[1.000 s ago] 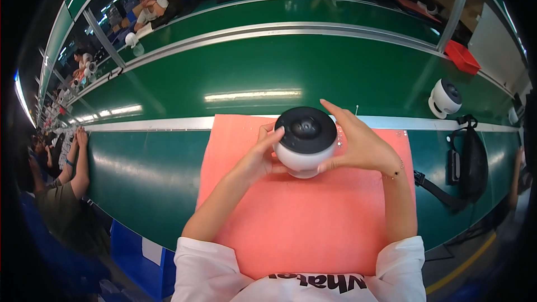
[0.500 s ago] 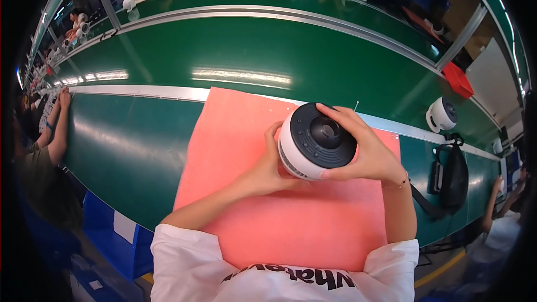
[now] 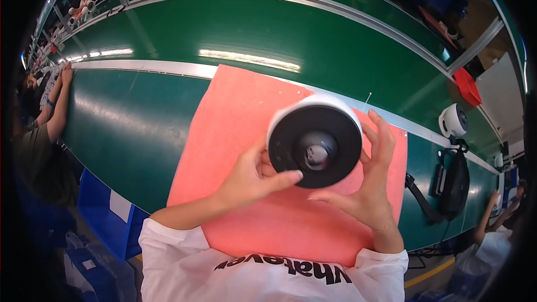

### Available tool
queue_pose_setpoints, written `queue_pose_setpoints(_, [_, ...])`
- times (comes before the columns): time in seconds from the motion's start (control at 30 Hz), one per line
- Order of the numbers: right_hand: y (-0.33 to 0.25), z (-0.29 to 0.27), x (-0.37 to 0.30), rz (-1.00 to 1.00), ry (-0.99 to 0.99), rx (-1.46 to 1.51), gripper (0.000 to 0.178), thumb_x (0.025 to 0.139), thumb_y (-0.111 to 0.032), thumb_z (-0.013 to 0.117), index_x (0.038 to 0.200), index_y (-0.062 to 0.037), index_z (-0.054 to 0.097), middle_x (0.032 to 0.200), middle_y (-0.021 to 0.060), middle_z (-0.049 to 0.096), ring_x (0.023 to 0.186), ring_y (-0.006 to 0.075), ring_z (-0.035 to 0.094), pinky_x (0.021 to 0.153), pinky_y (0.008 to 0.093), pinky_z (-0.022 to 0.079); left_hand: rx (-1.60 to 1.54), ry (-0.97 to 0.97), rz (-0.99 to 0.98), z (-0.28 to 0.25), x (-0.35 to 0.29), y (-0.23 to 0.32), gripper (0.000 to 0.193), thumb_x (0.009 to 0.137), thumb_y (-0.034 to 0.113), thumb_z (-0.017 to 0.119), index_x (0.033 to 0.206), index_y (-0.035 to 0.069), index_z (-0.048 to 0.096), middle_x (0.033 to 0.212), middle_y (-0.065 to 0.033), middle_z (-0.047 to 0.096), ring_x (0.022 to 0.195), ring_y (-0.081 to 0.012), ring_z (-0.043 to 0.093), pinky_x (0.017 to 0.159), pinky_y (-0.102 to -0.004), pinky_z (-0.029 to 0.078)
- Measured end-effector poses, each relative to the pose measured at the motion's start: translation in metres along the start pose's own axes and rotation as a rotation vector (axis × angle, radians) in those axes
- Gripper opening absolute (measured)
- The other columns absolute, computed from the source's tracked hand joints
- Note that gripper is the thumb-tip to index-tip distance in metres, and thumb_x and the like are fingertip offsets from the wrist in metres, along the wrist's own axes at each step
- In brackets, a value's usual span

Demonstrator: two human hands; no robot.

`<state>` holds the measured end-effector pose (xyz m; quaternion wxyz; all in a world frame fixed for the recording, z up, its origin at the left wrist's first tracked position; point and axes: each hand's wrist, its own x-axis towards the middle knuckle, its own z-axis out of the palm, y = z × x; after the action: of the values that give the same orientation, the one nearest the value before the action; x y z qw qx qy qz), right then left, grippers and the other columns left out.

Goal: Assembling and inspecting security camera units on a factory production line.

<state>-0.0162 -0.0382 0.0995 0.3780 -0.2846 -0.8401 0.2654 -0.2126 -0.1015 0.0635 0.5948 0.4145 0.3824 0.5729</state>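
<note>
While its black face [image 3: 284, 137] tips up toward the person at the bench, the round white device [image 3: 313, 128] sits between the two hands, over the far half of a pink mat [image 3: 285, 221]. From where I stand, I can't tell whether its underside touches that mat. A glossy dome [image 3: 317, 155] bulges from the face, and a band of white shell shows along the far edge.

The left hand [image 3: 254, 176] has hold of it: the thumb lies over the near rim of the black face, and the other fingers go behind the left side. On the other side, the right hand [image 3: 369, 176] is spread wide, its thumb apart from the device below the rim and its fingers up along the right edge. I can't make out whether any of those fingertips touch the shell.

The mat lies on a green bench [image 3: 134, 128], reaching over a pale metal strip [image 3: 151, 67]. Off to the right stands a similar white device [image 3: 453, 120], with a black bag [image 3: 456, 184] near it and a red bin [image 3: 467, 86] farther back. Over on the left, a co-worker's forearm [image 3: 57, 117] rests by the bench end, above a blue bin [image 3: 100, 207].
</note>
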Motion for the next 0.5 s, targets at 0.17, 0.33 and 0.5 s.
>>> queue_pose_setpoints(0.17, [0.009,0.006,-0.005,0.429,-0.144,0.572,0.097,0.066,-0.008,0.08,0.137,-0.0037,0.014,0.124,0.0136,0.044,0.112,0.0247,0.052,0.092,0.0395,0.05,0.02,-0.023,0.064,-0.002,0.009,0.0,0.062,0.079,0.005,0.068,0.131,0.001,0.034,0.115,-0.0114,0.053,0.102,-0.018,0.058,0.087,-0.0299,0.05])
queue_pose_setpoints(0.33, [0.014,0.018,-0.011,0.335,-0.059,0.438,0.087,0.068,-0.007,0.079,0.132,-0.0021,0.019,0.123,0.0155,0.043,0.11,0.0245,0.054,0.086,0.0343,0.054,0.062,0.091,0.036,0.0,0.006,-0.002,0.057,0.078,0.004,0.069,0.126,-0.001,0.038,0.109,-0.0123,0.058,0.1,-0.0177,0.06,0.086,-0.0289,0.05])
queue_pose_setpoints(0.5, [0.012,0.022,-0.009,0.346,-0.01,0.459,0.083,0.07,-0.006,0.076,0.13,0.0,0.02,0.121,0.0171,0.043,0.109,0.0247,0.054,0.085,0.0337,0.054,0.088,0.07,0.016,-0.003,0.01,-0.006,0.05,0.078,0.004,0.07,0.12,-0.003,0.043,0.107,-0.0122,0.059,0.097,-0.0163,0.061,0.085,-0.028,0.05])
